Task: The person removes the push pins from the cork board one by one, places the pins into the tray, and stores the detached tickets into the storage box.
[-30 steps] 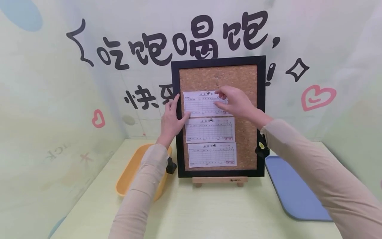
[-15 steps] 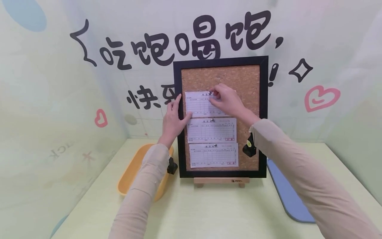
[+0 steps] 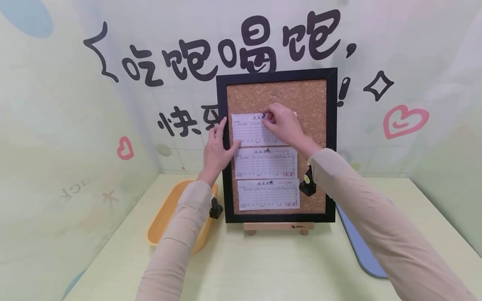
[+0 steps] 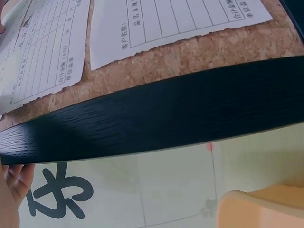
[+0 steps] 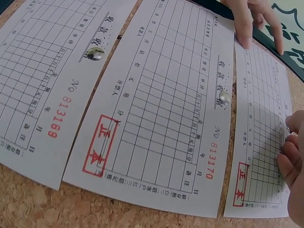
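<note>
A cork board (image 3: 276, 96) in a black frame stands upright with three printed slips pinned in a column. My left hand (image 3: 217, 152) grips the frame's left edge, thumb in front on the top slip (image 3: 246, 133); in the left wrist view, fingers (image 4: 20, 178) show beyond the frame (image 4: 156, 111). With thumb and forefinger, my right hand (image 3: 285, 125) pinches the silver pin (image 3: 263, 116) at the top slip's upper edge. Silver pins also sit on the middle slip (image 3: 263, 165) and the bottom slip (image 3: 267, 196). In the right wrist view, my right hand (image 5: 295, 166) partly covers the top slip.
A wooden easel (image 3: 278, 226) holds the board on the pale table (image 3: 263, 267). To the left is a yellow container (image 3: 160, 221), partly behind the left forearm. A blue tray (image 3: 361, 246) lies at the right, partly under the right sleeve. Behind stands a wall sheet with black lettering.
My right hand has moved left across the top slip to its pin, and its fingers have closed there. The left hand stays on the frame.
</note>
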Motion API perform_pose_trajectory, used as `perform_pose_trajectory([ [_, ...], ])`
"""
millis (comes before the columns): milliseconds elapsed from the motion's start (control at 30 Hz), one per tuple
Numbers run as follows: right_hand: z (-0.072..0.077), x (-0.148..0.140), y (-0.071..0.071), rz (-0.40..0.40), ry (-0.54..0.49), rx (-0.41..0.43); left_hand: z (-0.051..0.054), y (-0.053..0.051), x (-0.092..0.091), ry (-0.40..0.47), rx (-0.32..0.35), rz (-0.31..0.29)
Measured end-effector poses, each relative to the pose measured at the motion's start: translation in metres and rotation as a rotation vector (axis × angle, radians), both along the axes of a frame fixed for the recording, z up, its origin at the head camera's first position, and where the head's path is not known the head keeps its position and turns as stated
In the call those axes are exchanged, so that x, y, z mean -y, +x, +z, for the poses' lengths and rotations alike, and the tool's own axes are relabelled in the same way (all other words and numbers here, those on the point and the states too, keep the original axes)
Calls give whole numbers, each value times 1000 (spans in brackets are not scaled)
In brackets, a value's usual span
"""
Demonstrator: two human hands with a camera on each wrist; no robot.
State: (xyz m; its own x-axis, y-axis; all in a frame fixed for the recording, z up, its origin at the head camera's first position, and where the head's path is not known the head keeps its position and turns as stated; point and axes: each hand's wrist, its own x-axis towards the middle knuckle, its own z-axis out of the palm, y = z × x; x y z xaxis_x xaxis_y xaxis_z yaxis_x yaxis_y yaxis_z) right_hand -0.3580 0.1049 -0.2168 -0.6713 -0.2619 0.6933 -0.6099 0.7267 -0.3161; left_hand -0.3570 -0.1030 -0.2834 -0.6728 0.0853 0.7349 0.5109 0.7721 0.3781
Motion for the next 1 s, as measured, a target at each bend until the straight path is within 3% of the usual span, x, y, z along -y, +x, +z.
perform_pose_trajectory([
  [233,-2,5,-1,-55,-25,2,-1,0,0,-3,4,8],
  [633,1,8,-1,-82,-68,-1,-1,-1,2,-22,11,1],
  [1000,10,10,1,-104,-32,94,0,-2,3,-27,52,-11],
])
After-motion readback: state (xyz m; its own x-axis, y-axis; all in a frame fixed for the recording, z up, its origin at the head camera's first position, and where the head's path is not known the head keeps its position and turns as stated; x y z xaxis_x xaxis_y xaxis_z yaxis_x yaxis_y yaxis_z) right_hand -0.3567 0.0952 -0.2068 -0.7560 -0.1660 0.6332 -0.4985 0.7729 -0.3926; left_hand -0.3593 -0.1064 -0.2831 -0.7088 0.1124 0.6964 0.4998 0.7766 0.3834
